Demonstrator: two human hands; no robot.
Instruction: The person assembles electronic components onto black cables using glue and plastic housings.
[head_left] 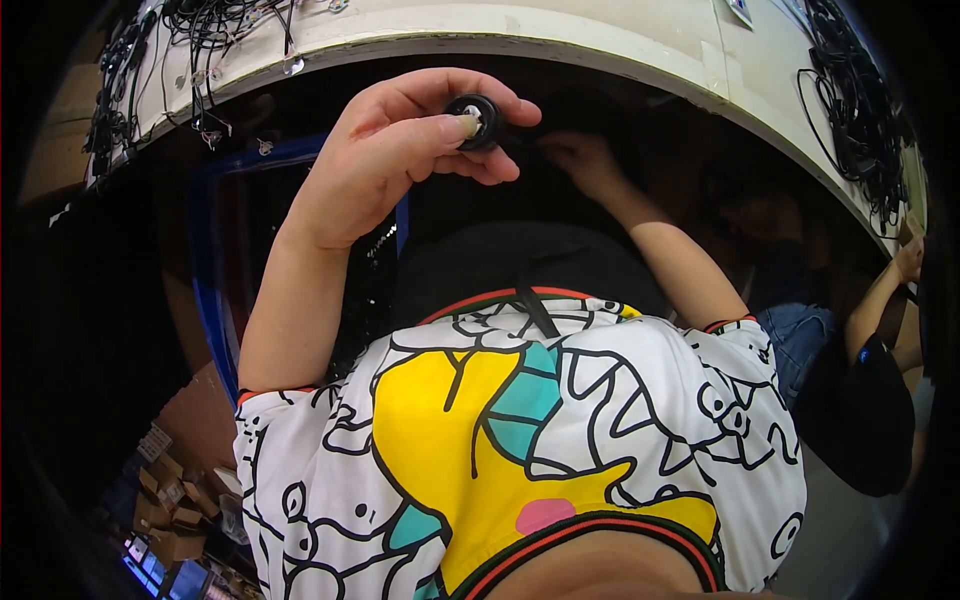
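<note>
A: Where is the round black piece [491, 120]?
B: It's in your left grip [390, 145], raised in front of you, between your body and the near edge of the white bench [520, 22] as the view has it. You pinch it between thumb and fingers; your thumb tip lies over its pale middle.
A: And your right grip [582, 160]?
B: You have it in the shadow just right of the piece, apart from it. Your fingers are dim there, so I cannot tell whether they are spread, pressed together or pinching anything.
A: What else is around you?
B: Dark cables [225, 35] lie at your left on the bench and trail over its edge; another dark bundle [850, 125] hangs at your right. A blue frame [212, 270] stands beyond your left forearm. Cardboard boxes [172, 498] sit low on your left, and a co-worker in a black top [860, 425] is on your right.
</note>
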